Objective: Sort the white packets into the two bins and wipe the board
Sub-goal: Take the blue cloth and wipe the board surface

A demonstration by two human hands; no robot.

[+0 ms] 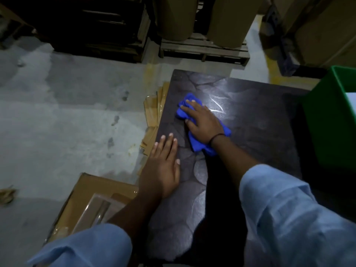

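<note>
The right hand (202,124) is pressing flat on a blue cloth (200,145), fingers spread over it, on the dark board (250,116). The left hand (163,168) is lying open, palm down, fingers together, near the board's left edge and holding nothing. A green bin (331,120) is sitting at the board's right side, with something white showing inside.
</note>
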